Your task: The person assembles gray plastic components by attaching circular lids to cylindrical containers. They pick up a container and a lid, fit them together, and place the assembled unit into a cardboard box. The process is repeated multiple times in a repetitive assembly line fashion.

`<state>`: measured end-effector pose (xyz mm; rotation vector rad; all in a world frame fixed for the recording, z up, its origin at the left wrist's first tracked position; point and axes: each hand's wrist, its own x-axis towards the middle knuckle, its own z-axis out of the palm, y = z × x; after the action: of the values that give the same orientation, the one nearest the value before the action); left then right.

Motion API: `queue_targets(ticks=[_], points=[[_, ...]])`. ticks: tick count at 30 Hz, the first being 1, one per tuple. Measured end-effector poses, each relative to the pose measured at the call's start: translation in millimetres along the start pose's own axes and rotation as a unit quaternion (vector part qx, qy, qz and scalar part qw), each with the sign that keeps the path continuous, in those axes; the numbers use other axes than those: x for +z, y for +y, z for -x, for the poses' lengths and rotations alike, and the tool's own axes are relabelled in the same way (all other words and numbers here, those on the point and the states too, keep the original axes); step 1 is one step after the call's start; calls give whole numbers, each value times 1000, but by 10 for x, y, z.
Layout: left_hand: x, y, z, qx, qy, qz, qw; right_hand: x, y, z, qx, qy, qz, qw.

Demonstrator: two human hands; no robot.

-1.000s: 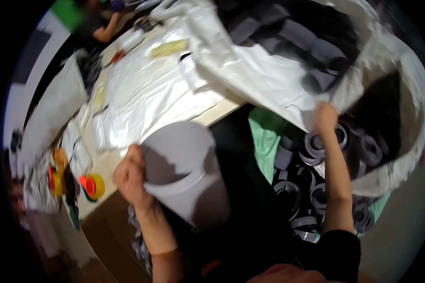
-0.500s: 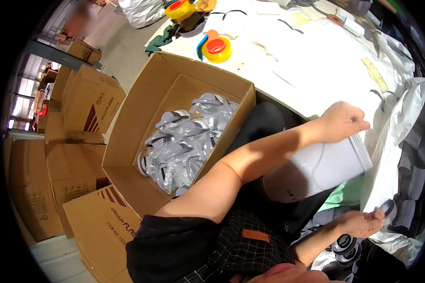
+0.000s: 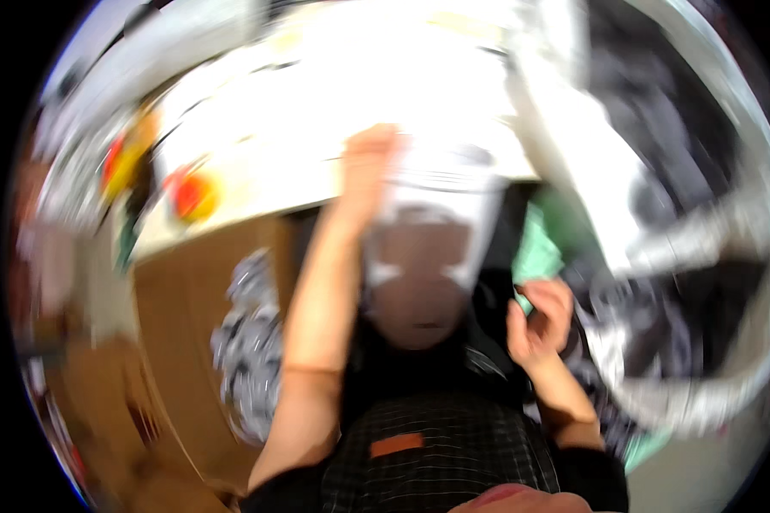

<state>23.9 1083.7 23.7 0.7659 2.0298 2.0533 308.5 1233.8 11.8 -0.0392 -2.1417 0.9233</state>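
Observation:
A white tub (image 3: 432, 256) with a ridged rim leans between my knees against the table, its lower part in shadow. My left hand (image 3: 372, 158) is beside the rim's left edge. Motion smears its fingers, and I cannot tell whether they grip anything. My right hand (image 3: 541, 321) is raised to the right of the tub, fingers loosely curled and thumb apart, with nothing visible in it. To the left, an open cardboard box (image 3: 184, 299) holds several grey-rimmed plastic parts (image 3: 252, 359) in clear wrapping.
Ahead lies a bright white table (image 3: 316, 111) with a yellow and red round thing (image 3: 194, 195) at its left. A large white sack (image 3: 701, 398) with dark grey pieces (image 3: 659, 128) stands on the right. More cardboard boxes (image 3: 103, 402) are at lower left.
My view has swung right, so the box and table sit further left. The right hand has come away from the grey pieces toward the tub. The left hand stays near the tub's rim.

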Motion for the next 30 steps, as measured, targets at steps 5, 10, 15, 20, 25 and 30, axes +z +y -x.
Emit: queue_targets(ticks=[5, 10, 15, 20, 25, 30], points=[[290, 228, -47, 79, -9, 42, 996, -743, 899, 527, 235, 75, 161, 956], [303, 473, -95, -33, 78, 143, 986, -1157, 1576, 912, 322, -37, 341, 882], [125, 424, -87, 31, -35, 272, 961, -1907, 2143, 1495, 240, 114, 544, 796], [112, 520, 10, 13, -71, 171, 983, -2767, 2627, 1932, 541, 77, 553, 630], [212, 702, -9, 49, -75, 197, 976, -2839, 2211, 1559, 482, 129, 462, 733], [175, 761, -76, -60, -165, 137, 975, -2432, 960, 130, 280, 8, 369, 886]])
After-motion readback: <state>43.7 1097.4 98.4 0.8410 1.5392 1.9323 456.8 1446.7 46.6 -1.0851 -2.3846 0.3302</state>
